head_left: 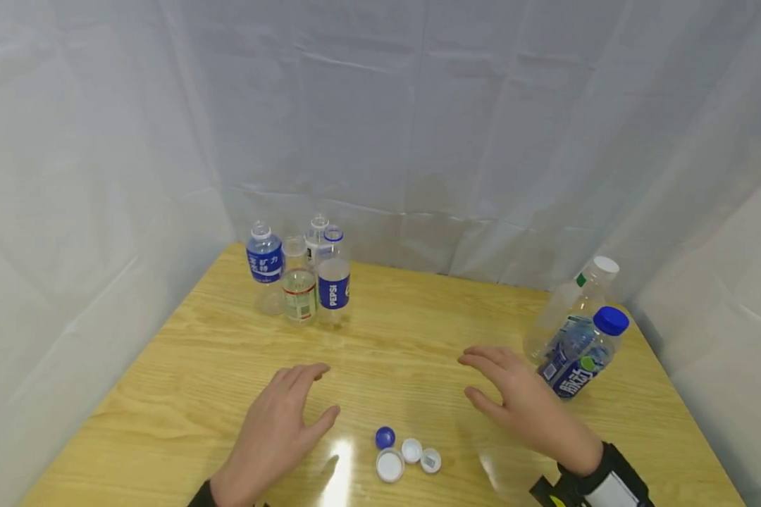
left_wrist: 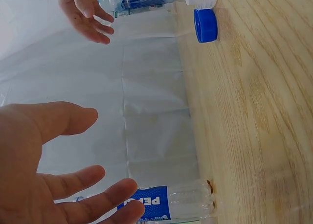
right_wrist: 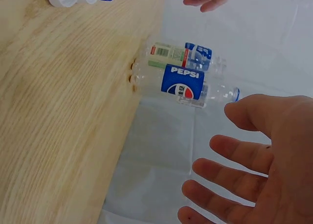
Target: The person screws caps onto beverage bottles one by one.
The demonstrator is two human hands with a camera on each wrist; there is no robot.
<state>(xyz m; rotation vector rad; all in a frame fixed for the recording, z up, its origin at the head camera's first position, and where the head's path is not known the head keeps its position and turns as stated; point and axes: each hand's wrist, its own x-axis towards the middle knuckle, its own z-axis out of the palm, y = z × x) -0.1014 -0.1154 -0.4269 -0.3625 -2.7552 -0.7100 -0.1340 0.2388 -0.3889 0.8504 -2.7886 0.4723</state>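
In the head view, 4 bottles stand without caps at centre left: the blue-label bottle [head_left: 265,264], the green-label bottle [head_left: 300,292], the Pepsi bottle [head_left: 334,292] and a clear bottle [head_left: 313,241] behind them. At the right of the frame, the white-capped bottle [head_left: 561,313] and the blue-capped bottle [head_left: 580,362] each have their tops on. So 4 bottles are bare and 2 closed; whether caps are coming off or going on, I cannot tell.

The 4 loose caps sit close together on the table [head_left: 184,394] at lower centre: a blue cap [head_left: 385,437], a large white cap [head_left: 390,465] and 2 smaller ones, a white cap [head_left: 411,451] and a marked cap [head_left: 430,460].

The left hand [head_left: 282,419] and the right hand [head_left: 516,398] are both released, fingers spread and loosely bent, grasping nothing. The caps lie lower in the frame than the fingertips and between the hands, apart from both. The uncapped bottles are beyond the left fingertips, higher in the frame; the capped pair is just right of the right hand, behind its fingers.
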